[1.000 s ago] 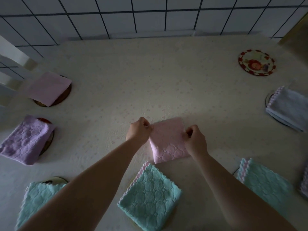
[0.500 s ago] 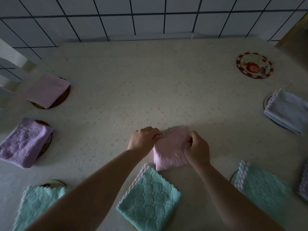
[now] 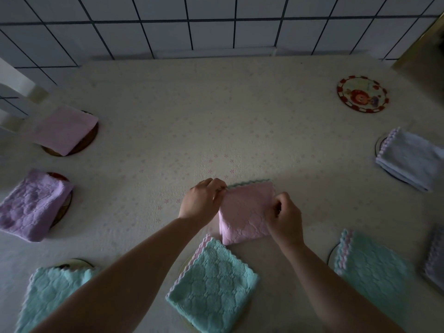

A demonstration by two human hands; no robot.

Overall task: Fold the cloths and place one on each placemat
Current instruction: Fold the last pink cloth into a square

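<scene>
A folded pink cloth [image 3: 245, 212] with a teal scalloped far edge lies on the table's middle front. My left hand [image 3: 203, 201] pinches its upper left corner. My right hand [image 3: 286, 217] grips its right edge. Folded cloths lie on round placemats around it: a pink cloth [image 3: 64, 129] and a purple cloth [image 3: 31, 204] at the left, a teal cloth [image 3: 50, 292] at front left, a teal cloth [image 3: 212, 283] just below my hands, a teal cloth [image 3: 370, 265] at front right, a grey-blue cloth [image 3: 410, 158] at the right. One red-rimmed placemat [image 3: 362, 93] at the far right is bare.
A grey cloth [image 3: 436, 258] shows at the right frame edge. A tiled wall [image 3: 216, 27] stands behind the table. The table [image 3: 192, 104] has a cream flowered cover. A white chair part [image 3: 14, 97] is at the far left.
The pink cloth's teal edge has come into view on its far side. Both hands stay on the cloth and have shifted slightly along its edges.
</scene>
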